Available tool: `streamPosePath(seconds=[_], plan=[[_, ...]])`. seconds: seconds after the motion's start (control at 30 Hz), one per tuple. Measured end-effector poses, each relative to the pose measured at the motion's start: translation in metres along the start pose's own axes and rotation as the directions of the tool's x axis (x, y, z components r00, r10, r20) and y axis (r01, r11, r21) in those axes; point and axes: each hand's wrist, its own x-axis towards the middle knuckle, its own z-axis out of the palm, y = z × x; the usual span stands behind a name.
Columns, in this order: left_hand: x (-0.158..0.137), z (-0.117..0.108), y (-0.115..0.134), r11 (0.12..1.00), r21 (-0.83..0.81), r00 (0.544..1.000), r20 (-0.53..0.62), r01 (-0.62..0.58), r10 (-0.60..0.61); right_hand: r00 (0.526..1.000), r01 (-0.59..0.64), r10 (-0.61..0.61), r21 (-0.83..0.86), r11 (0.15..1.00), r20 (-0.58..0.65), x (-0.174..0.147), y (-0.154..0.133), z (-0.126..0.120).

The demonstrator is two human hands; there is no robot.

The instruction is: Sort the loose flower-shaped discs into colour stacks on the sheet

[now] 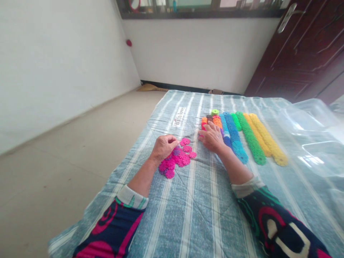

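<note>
My left hand [164, 146] is at the upper left of a loose pile of pink snowflake-shaped plastic discs [184, 158]. Its thumb and fingertips are pinched together; whatever they hold is too small to make out. A purple disc [176, 152] lies among the pink ones. My right hand [211, 137] rests over the near end of the shorter rows, fingers bent and apart, touching red discs [204, 125] that it partly covers. Overlapping discs form long rows beside it: blue discs [235, 138], green discs [251, 141] and yellow discs [271, 147].
A striped blue-grey cloth [172, 215] covers the table, with "With love" lettering [179, 117] on it. Clear plastic containers [319, 154] stand at the right. A light green disc [214, 112] sits at the rows' far end. Beyond are a wall and a dark red door [301, 53].
</note>
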Motion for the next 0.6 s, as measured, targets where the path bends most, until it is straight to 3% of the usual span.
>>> streamPosePath(seconds=[0.6], plan=[[0.000,0.000,-0.001,1.000,-0.001,1.000,0.021,0.007,-0.006,0.994,-0.029,0.036,0.061,0.998,-0.101,-0.001,0.012,0.007]])
